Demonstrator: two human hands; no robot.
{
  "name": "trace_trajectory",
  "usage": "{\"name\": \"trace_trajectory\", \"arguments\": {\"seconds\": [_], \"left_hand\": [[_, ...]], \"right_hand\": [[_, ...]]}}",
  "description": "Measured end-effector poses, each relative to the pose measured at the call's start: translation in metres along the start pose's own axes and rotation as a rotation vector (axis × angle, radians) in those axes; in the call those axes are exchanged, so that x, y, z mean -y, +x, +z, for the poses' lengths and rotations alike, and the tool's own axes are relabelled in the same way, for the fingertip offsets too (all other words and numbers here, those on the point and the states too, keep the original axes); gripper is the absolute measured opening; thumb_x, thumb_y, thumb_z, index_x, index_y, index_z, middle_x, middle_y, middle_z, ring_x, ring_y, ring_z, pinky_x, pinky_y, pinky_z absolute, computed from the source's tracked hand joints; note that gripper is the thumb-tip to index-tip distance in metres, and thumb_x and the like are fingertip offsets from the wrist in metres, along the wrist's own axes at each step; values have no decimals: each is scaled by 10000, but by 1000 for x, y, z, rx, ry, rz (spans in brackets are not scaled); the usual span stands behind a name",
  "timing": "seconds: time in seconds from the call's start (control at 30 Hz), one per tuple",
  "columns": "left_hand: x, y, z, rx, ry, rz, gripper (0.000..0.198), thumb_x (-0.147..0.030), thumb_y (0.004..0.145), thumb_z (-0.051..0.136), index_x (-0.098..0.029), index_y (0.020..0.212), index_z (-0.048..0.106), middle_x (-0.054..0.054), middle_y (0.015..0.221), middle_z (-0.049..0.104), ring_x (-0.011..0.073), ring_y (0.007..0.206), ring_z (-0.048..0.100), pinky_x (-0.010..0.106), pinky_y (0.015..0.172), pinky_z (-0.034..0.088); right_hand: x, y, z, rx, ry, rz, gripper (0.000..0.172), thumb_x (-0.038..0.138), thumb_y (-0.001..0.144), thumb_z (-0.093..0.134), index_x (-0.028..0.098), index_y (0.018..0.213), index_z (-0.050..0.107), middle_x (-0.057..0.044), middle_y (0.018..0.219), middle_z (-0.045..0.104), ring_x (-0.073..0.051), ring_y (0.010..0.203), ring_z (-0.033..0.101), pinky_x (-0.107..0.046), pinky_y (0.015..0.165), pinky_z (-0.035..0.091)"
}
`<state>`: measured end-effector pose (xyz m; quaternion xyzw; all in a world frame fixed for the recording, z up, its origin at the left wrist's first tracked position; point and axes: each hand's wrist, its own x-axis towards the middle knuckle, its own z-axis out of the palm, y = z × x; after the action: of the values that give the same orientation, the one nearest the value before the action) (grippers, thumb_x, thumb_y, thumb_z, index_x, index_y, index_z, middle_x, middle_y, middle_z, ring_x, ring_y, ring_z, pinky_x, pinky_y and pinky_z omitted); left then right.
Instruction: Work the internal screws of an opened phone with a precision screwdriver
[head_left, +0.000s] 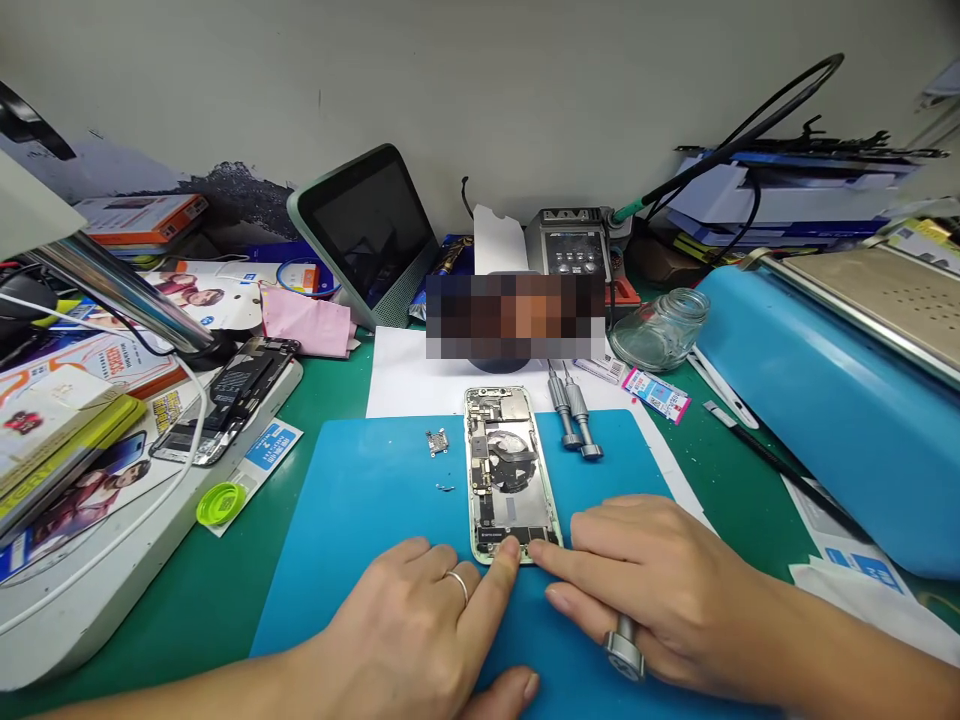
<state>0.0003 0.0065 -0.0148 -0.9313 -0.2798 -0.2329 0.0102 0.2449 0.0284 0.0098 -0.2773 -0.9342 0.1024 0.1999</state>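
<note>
An opened smartphone (513, 470), its inside parts bare, lies on a blue mat (360, 480). My left hand (420, 620), with a ring, presses an outstretched index fingertip on the phone's bottom edge; its thumb is apart and it holds nothing. Beside that fingertip, the index finger of my right hand (660, 590) touches the same bottom end. Tucked in the curled fingers of my right hand is a grey screwdriver (625, 648), its round cap showing and its tip hidden. Left of the phone lie a small metal shield plate (436, 442) and tiny loose parts (445, 488).
Two grey screwdrivers (574, 410) lie right of the phone. Behind stand a glass jar (660, 330), a soldering station (574, 245) and a tablet-like display (367, 230). A large blue machine (825, 400) borders the right side. A lamp base with another phone (232, 395) flanks the left.
</note>
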Motion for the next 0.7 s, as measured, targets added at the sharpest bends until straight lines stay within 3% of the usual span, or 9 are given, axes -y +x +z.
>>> {"name": "trace_trajectory", "arguments": {"seconds": [0.2, 0.7], "left_hand": [[0, 0, 1, -12, -10, 0, 464, -388, 1047, 338, -31, 1239, 565, -4, 621, 633, 173, 485, 610, 334, 419, 412], [-1, 0, 3, 0, -5, -18, 441, -357, 1024, 365, -32, 1246, 565, 5, 641, 643, 187, 496, 610, 345, 421, 421]], "right_hand": [[1, 0, -1, 14, 10, 24, 239, 243, 1032, 493, 178, 1148, 692, 9, 716, 643, -125, 586, 554, -290, 567, 376], [1, 0, 0, 33, 15, 40, 241, 252, 1023, 516, 171, 1178, 682, 3, 736, 663, -130, 605, 586, -283, 573, 413]]}}
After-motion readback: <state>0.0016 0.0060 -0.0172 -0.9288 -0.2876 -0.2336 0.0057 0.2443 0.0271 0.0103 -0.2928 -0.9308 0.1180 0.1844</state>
